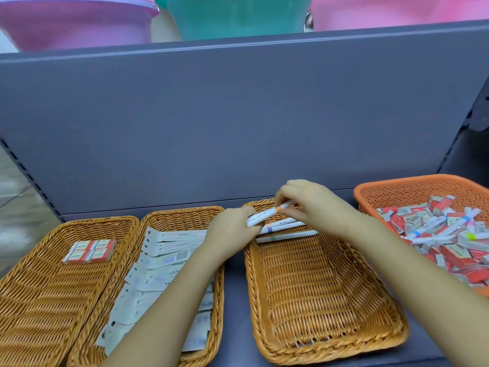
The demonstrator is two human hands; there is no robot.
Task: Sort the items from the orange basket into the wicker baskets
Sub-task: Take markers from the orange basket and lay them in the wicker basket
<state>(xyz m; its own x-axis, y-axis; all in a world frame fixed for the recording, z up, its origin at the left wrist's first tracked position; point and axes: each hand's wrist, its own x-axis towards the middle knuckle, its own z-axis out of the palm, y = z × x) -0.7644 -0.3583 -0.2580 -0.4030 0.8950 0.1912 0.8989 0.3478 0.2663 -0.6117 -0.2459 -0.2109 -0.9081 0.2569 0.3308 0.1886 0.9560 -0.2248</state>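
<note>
Both hands hold one white marker with an orange band (pixel 267 213) over the far end of the right wicker basket (pixel 330 337). The left hand (pixel 232 231) grips its near-left end, fingers curled round the barrel; the right hand (pixel 304 200) pinches the far-right, orange-banded end between thumb and fingertips. The marker's long axis runs left to right, tilted a little so the right end sits higher and farther.

Just below it, three more markers (pixel 287 230) lie in that basket against the far wall, side by side, their long axes also left to right. So the held marker is already nearly parallel to the row and just above it; the coming move, as I judge it, is a short lowering onto or just near of that row, with the tilt taken out. Both hands are equally close, though whether the marker already touches the top one of the row is hard to tell behind the fingers.

The orange basket (pixel 397 189), far right, holds a heap of small boxes and more markers. The middle wicker basket (pixel 219 274) holds flat white packets, the left wicker basket (pixel 31 260) a few red-and-white boxes.
</note>
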